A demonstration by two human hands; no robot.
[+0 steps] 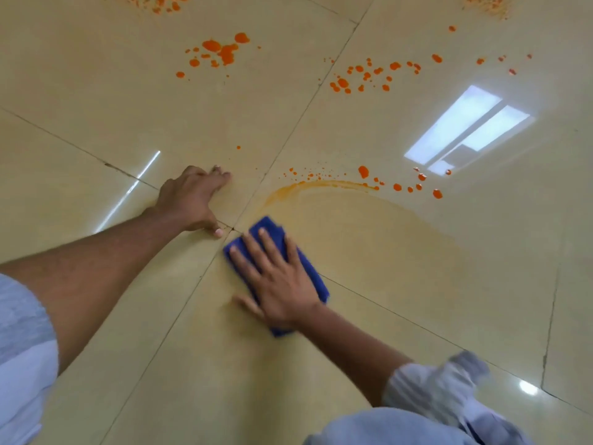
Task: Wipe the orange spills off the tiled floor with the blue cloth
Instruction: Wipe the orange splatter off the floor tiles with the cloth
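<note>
My right hand [278, 277] lies flat, fingers spread, pressing a folded blue cloth [309, 269] onto the beige tiled floor [417, 284], next to where four tiles meet. My left hand [192, 200] rests open on the tile to the left, fingers on the floor, holding nothing. A curved orange smear [308, 185] arcs just beyond the cloth, with orange drops [417, 184] at its right end. Farther off lie an orange splatter [221, 53] at centre left and another splatter [369, 75] at centre right.
More orange spots [167, 3] sit at the top left edge and faint ones [487, 6] at the top right. A bright window reflection [465, 130] shines on the tile at right. Dark grout lines [288, 136] cross the floor.
</note>
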